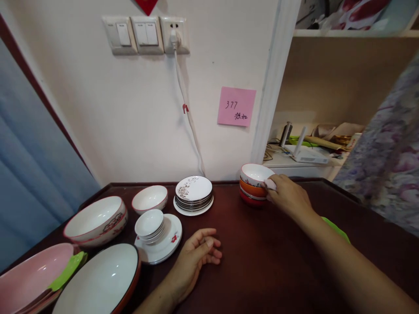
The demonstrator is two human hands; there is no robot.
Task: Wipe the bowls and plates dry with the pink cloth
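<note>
At the back right of the dark table stands a stack of bowls: a white bowl with a red rim on top, an orange bowl under it and a red bowl lower down. My right hand reaches to the stack's right side, fingers closed around a small pale piece that I cannot make out, close against the top bowl. My left hand holds nothing; its fingers are loosely curled and apart, right of the white plates that carry a pile of small white dishes.
A stack of patterned plates stands by the wall. At left are a white bowl, a large bowl, a wide white-lined dish and a pink dish with a green utensil. A green item lies beyond my right forearm.
</note>
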